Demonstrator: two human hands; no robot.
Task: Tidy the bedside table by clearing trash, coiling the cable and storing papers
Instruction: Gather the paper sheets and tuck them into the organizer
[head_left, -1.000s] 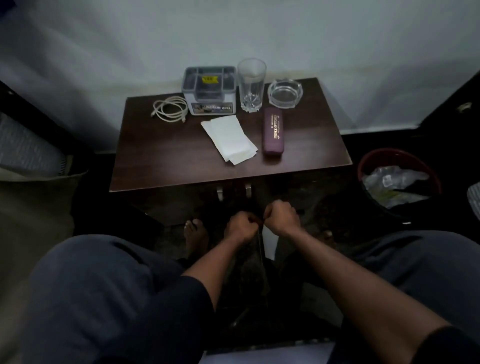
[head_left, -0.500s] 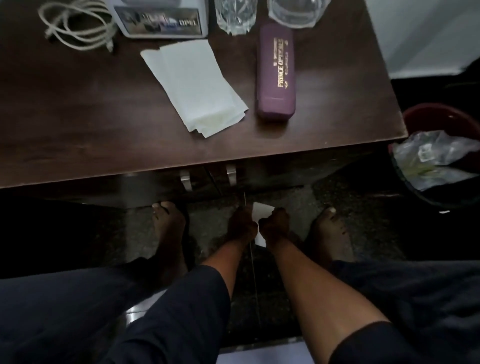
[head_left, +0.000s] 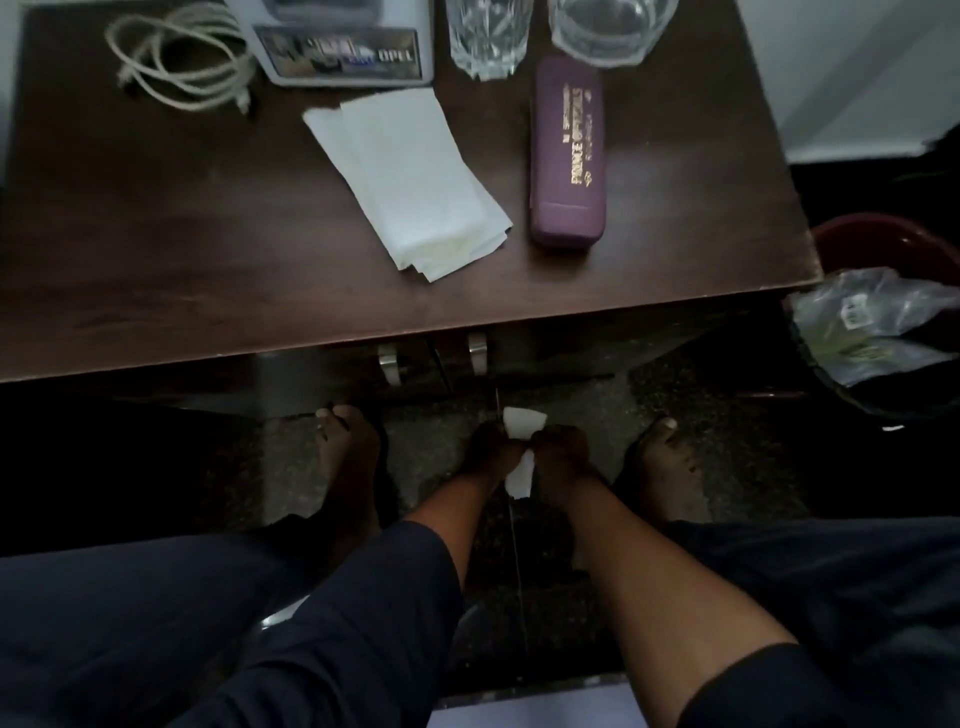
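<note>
Low near the floor, in front of the dark wooden bedside table (head_left: 156, 249), my left hand (head_left: 488, 452) and my right hand (head_left: 563, 457) are closed side by side on a small white scrap of paper (head_left: 522, 423). Another bit of the scrap shows below, between the wrists. On the tabletop lie a stack of white papers (head_left: 415, 182) and, at the far left, a loosely coiled white cable (head_left: 182, 57). Two metal drawer handles (head_left: 387, 358) show under the table's front edge, just beyond my hands.
A purple glasses case (head_left: 567, 156), a drinking glass (head_left: 488, 36), a glass ashtray (head_left: 602, 26) and a grey organiser box (head_left: 343, 52) stand on the table. A red bin (head_left: 883, 239) holding plastic trash sits at the right. My bare feet (head_left: 348, 447) rest on the dark floor.
My head has leaned closer to the table, so it fills the top of the view. Both hands have dropped toward the floor, and the white paper scrap now shows between them.
</note>
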